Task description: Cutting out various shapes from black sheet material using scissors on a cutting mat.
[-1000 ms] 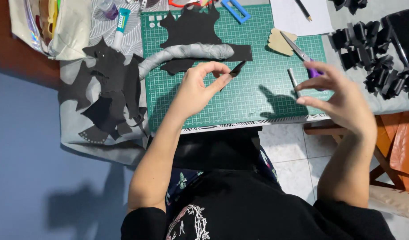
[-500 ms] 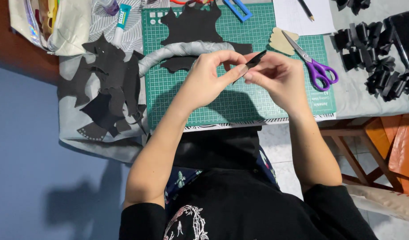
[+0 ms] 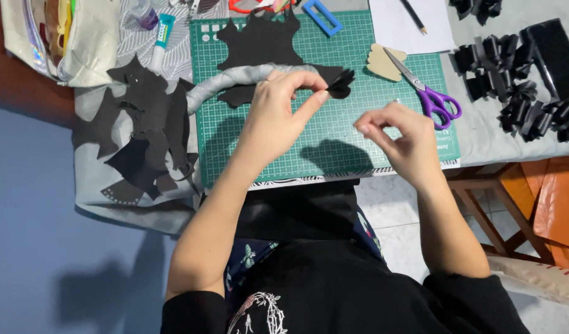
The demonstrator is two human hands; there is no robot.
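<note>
At the left of the frame, black cut-out shapes (image 3: 145, 133) lie spread on a grey cloth (image 3: 105, 185), with a glue tube (image 3: 162, 37) above them, all parked off the green cutting mat (image 3: 334, 133) so its middle stays open for handwork. A grey padded tube (image 3: 235, 80) curves across the mat's upper left beside a large black cut piece (image 3: 262, 40).

Your left hand (image 3: 275, 117) is raised over the mat's centre, thumb and forefinger clamped on a small folded black piece (image 3: 340, 83), which keeps its pleats gathered and off the surface. Your right hand (image 3: 399, 136) hovers just right of centre, fingers drawn together at the tips; whether they hold anything fine, I cannot tell.

Half a second ago both hands met on the piece; now your right hand has pulled away and down. The purple-handled scissors (image 3: 430, 93) rest at the mat's upper right, and finished black folded pieces (image 3: 519, 93) are at the far right.
</note>
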